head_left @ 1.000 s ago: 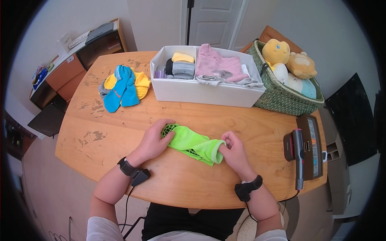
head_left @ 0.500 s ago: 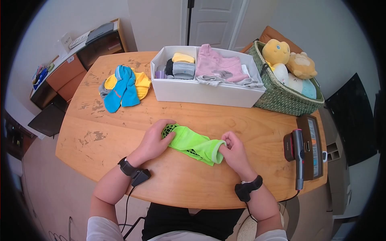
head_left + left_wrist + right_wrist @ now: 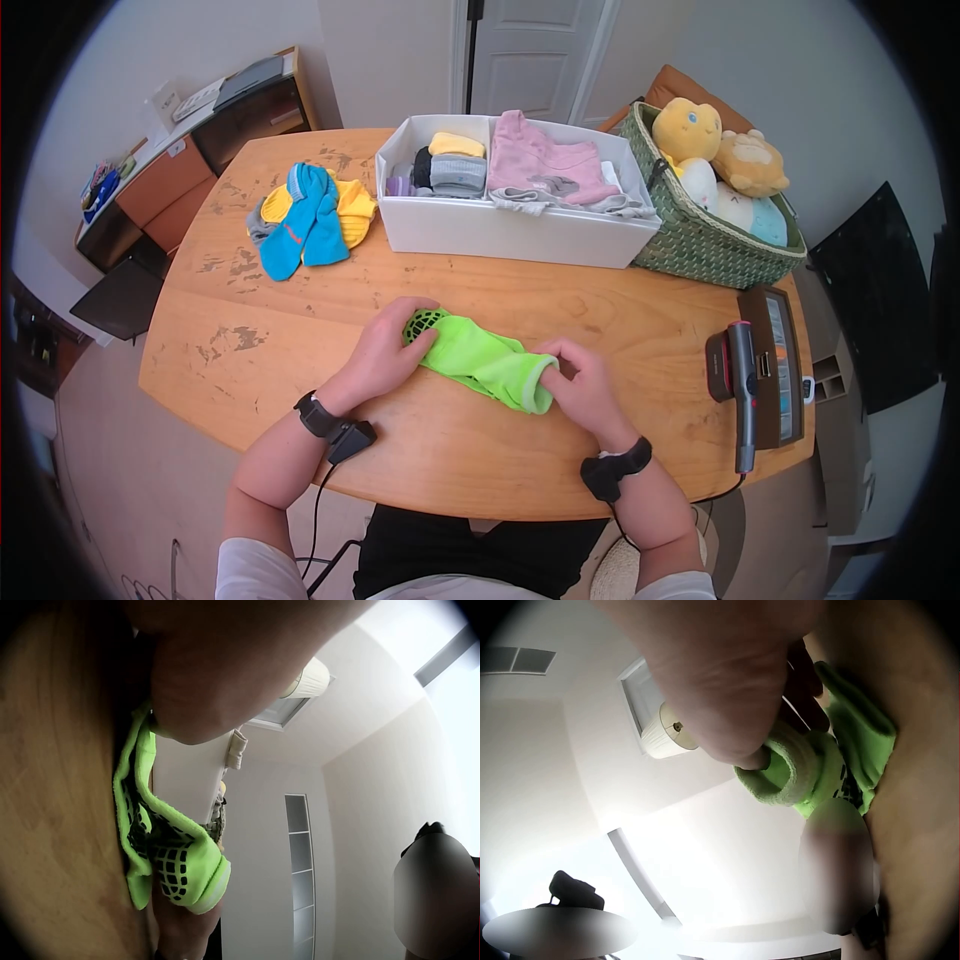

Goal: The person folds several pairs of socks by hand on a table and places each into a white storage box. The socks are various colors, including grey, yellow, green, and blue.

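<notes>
A bright green sock [image 3: 485,362] with a black grid pattern lies across the front middle of the table. The left hand [image 3: 385,350] grips its patterned left end between thumb and fingers. At the cuff on the right, the right hand [image 3: 583,390] pinches the edge, its thumb inside the opening. The right wrist view shows the round cuff of the sock [image 3: 780,776] standing open under the right hand [image 3: 727,690]. In the left wrist view the black grid of the sock [image 3: 176,874] shows below the left hand [image 3: 217,675].
Behind stand a white divided box [image 3: 520,236] with folded clothes and a green basket [image 3: 700,245] of plush toys. Blue and yellow socks [image 3: 310,220] are piled at the back left of the table [image 3: 240,385]. A grey and black device [image 3: 743,400] lies beside a brown case [image 3: 775,370] at right.
The right hand has shifted its fingers on the cuff, and the cuff end has turned and moved slightly left. The sock's middle looks smoother. The left hand has stayed nearly still.
</notes>
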